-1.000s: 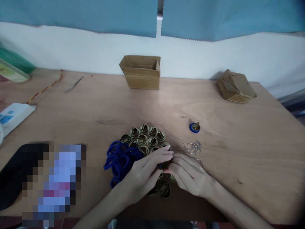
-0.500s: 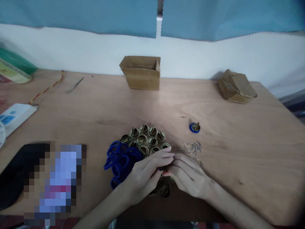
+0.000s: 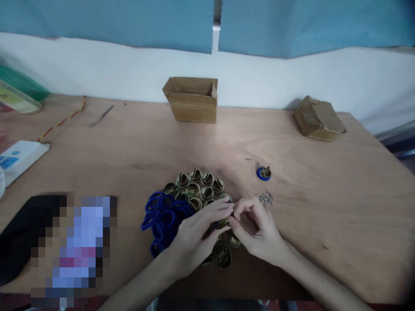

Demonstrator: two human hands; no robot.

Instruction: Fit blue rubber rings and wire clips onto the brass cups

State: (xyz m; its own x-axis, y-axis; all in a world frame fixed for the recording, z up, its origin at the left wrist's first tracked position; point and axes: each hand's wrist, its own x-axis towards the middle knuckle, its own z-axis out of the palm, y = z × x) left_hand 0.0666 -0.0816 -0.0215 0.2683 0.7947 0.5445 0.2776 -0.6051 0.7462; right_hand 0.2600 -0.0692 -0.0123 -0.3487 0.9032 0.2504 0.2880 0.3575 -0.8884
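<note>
**Left hand** (image 3: 191, 239): low in the middle of the view, just above the near edge of the table (image 3: 129, 147). Thumb and fingers are closed on a single brass cap (image 3: 222, 222), which is lifted a little off the wood and has a trace of blue at its edge.

**Right hand** (image 3: 259, 235): facing the left hand, with the fingertips of both touching. Forefinger and thumb are bent in against the same brass cap. Whether they grip it or pinch something smaller cannot be told.

**Cluster of caps** (image 3: 197, 188): brass-coloured and open side up, packed close together just beyond the hands. A few more lie under and between the wrists.

**Blue rings** (image 3: 162, 216): a loose heap touching the left side of the cluster, beside the left hand.

**Wire clips** (image 3: 266, 198): a small tangled pile just beyond the right hand's knuckles.

**Capped ring** (image 3: 264, 173): one blue ring with a brass part standing in it, alone beyond the wire clips.

**Open box** (image 3: 192, 101): cardboard with its flaps up, at the far edge against the wall.

**Shut box** (image 3: 319, 119): crumpled cardboard at the far right, well apart from the open one.

**Left margin:** white device (image 3: 17, 155), twisted red and yellow cord (image 3: 61, 122), tweezers (image 3: 101, 115).
</note>
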